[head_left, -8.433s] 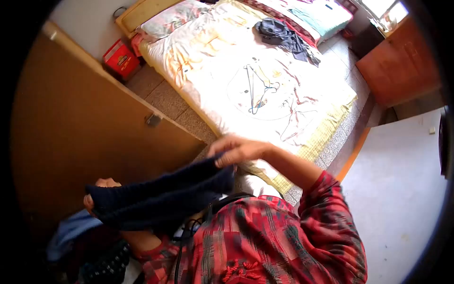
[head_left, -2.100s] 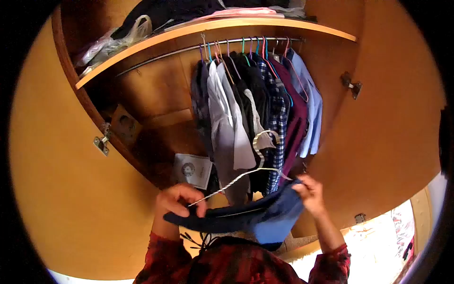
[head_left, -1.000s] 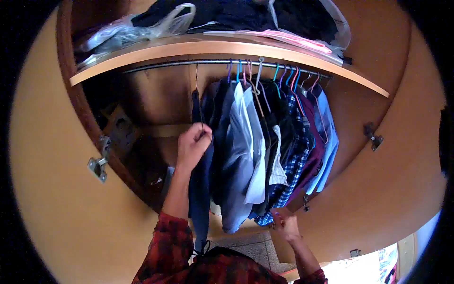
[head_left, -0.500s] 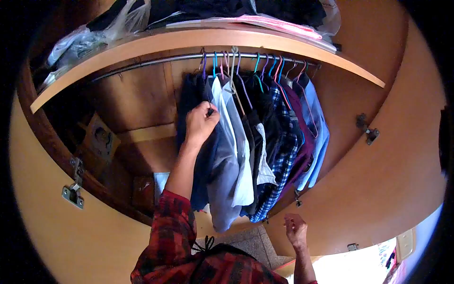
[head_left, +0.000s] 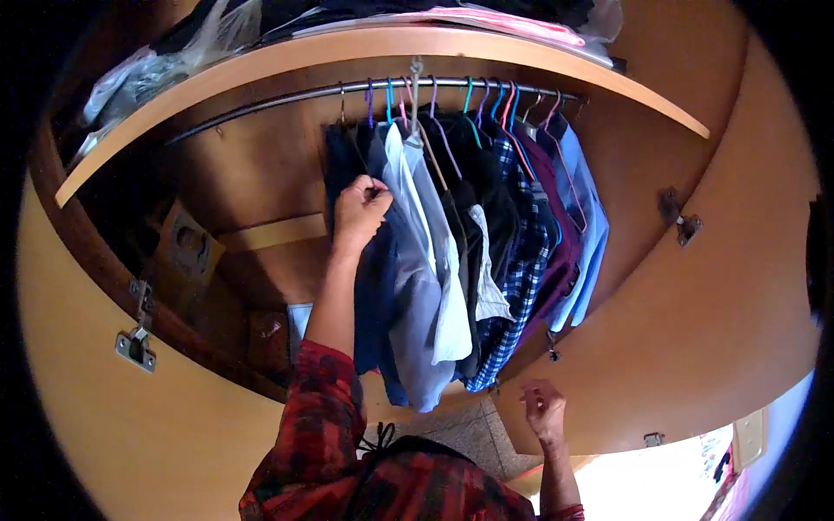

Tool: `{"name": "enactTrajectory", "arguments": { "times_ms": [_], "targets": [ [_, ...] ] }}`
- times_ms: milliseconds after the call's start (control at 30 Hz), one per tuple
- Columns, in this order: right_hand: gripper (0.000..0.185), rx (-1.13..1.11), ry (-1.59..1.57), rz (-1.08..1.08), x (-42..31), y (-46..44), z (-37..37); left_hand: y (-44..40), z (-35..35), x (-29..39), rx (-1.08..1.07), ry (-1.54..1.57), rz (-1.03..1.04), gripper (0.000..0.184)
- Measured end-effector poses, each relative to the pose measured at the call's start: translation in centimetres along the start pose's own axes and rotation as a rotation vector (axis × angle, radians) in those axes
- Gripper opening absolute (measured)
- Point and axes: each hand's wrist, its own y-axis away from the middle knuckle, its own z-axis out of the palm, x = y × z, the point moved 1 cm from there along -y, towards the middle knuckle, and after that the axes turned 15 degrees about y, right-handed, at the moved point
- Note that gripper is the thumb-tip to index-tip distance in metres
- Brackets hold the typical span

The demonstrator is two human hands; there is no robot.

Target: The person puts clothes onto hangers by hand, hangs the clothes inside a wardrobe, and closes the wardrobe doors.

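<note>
My left hand (head_left: 363, 214) is closed in a pinch at the shoulder of a dark navy garment (head_left: 373, 295), the leftmost on the rail. Its hanger (head_left: 342, 102) has a thin dark hook, and one hanger arm slopes down to my fingers. Right beside it hang a grey-blue shirt (head_left: 415, 304) and a white shirt (head_left: 446, 313). My right hand (head_left: 544, 411) is held low in front of the open door, fingers curled, with nothing visible in it and touching no clothes.
A metal rail (head_left: 278, 104) carries several more clothes, among them a checked shirt (head_left: 524, 286), a maroon garment (head_left: 556, 252) and a light blue shirt (head_left: 592, 234). Above runs a wooden shelf (head_left: 347, 50) with bags and folded cloth. Door hinges (head_left: 137, 349) jut out at both sides.
The leftmost hanger has slid left along the rail, away from the purple one, with my left hand on its garment. My right hand has barely moved. The view has shifted slightly.
</note>
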Motion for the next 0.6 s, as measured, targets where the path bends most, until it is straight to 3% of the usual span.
{"name": "enactTrajectory", "arguments": {
  "times_ms": [67,167,267,300,367,400,467,533,600],
  "targets": [
    [0.011,0.017,0.011,0.064,0.1,0.6,-0.3,0.7,-0.1,0.3,-0.033,-0.014,-0.045,0.011],
    [0.012,0.028,-0.002,0.087,1.6,2.0,-0.2,0.5,-0.8,-1.4,0.000,-0.071,0.090,0.011],
    [0.015,-0.054,0.204,0.159,-0.1,3.5,-2.2,0.8,-0.9,-1.8,0.019,-0.210,0.116,0.028],
    [0.018,0.090,0.248,0.058,0.7,5.0,-1.7,1.9,0.9,-0.5,0.025,-0.268,0.085,0.034],
    [0.021,0.057,0.231,0.205,1.0,6.9,-1.9,5.9,3.1,3.0,0.079,-0.379,0.066,0.047],
    [0.020,0.074,0.234,0.250,2.0,8.2,-1.9,8.3,4.3,4.9,0.070,-0.397,0.133,0.053],
    [0.013,0.140,0.213,0.182,3.3,9.5,-1.6,11.4,4.3,4.5,0.129,-0.296,0.743,0.038],
    [0.013,0.162,0.226,0.221,2.8,11.4,-2.9,16.9,6.2,2.5,-0.118,0.020,0.781,0.029],
    [0.010,0.039,0.221,0.403,2.8,16.1,-2.3,22.5,11.3,0.0,-0.914,-0.112,0.631,0.020]
  ]
}}
